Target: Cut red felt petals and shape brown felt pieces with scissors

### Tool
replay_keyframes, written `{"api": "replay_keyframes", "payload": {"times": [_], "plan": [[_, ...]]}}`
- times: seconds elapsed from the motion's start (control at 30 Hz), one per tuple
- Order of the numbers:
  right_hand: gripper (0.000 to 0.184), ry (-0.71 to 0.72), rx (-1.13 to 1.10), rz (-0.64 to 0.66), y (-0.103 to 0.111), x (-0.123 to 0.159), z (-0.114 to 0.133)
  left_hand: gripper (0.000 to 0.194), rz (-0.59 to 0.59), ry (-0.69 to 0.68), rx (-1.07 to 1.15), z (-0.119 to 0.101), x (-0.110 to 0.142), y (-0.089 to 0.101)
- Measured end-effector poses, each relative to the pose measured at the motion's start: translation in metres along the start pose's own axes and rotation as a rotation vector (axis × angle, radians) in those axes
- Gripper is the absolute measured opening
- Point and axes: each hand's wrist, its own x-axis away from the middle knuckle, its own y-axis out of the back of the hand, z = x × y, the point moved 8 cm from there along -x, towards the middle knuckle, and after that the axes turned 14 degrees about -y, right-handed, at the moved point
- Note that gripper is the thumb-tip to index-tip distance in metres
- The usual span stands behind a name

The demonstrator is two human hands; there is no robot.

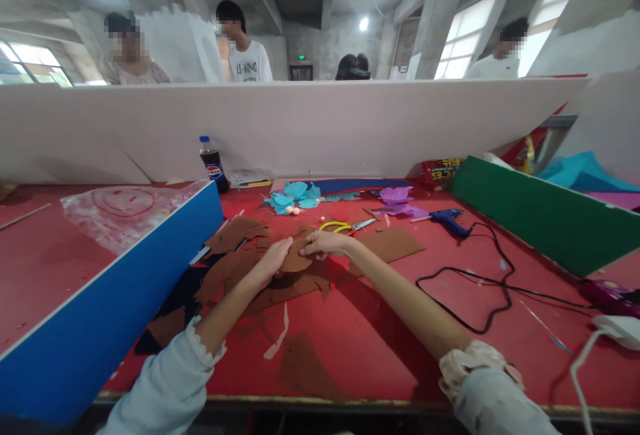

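Observation:
Between my two hands is a rounded piece of brown craft sheet [296,260], held above a heap of brown scraps [220,275]. My left hand [275,258] pinches its left side, fingers closed. On the upper right side, my right hand [323,244] grips the edge between thumb and fingers. Just beyond the right hand lie yellow-handled scissors [340,227], with their blades pointing right. A flat brown sheet [393,248] rests on the red table to the right of the hands. Several loose brown offcuts lie under and around my left forearm.
A blue board [125,295] stands on the left, a green board [545,215] on the right. Farther back are a cola bottle [214,165], blue paper flowers [296,197] and purple paper petals [397,201]. A blue glue gun [451,220] trails a black cord.

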Motion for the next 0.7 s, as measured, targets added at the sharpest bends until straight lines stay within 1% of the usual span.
{"api": "replay_keyframes", "payload": {"times": [0.13,0.2,0.3,0.47,0.53,0.6,0.63,0.67,0.7], "plan": [[0.024,0.011,-0.016,-0.01,0.004,0.002,-0.001,0.028,0.082,-0.074,-0.063,-0.002,-0.001,-0.002],[0.024,0.012,-0.001,-0.001,0.005,0.003,-0.001,0.023,0.11,-0.09,-0.1,-0.002,-0.001,-0.002],[0.023,0.006,-0.003,0.01,0.007,0.005,-0.001,0.02,0.124,-0.115,-0.156,-0.004,-0.002,0.0],[0.027,0.002,-0.026,-0.047,0.013,0.004,-0.003,0.023,0.097,-0.123,-0.206,-0.005,-0.006,0.006],[0.029,0.016,-0.034,-0.059,0.013,0.004,-0.003,0.023,0.077,-0.148,-0.279,-0.006,-0.011,0.013],[0.028,0.041,-0.059,-0.057,0.014,0.005,-0.002,0.021,0.046,-0.201,-0.389,-0.01,-0.016,0.026],[0.028,0.05,-0.071,-0.054,0.014,0.005,-0.001,0.019,0.027,-0.231,-0.423,-0.013,-0.019,0.034],[0.028,0.058,-0.084,-0.052,0.014,0.006,-0.001,0.017,-0.023,-0.309,-0.549,-0.021,-0.021,0.046],[0.028,0.062,-0.093,-0.05,0.014,0.006,-0.001,0.017,-0.107,-0.361,-0.675,-0.029,-0.022,0.062]]}}
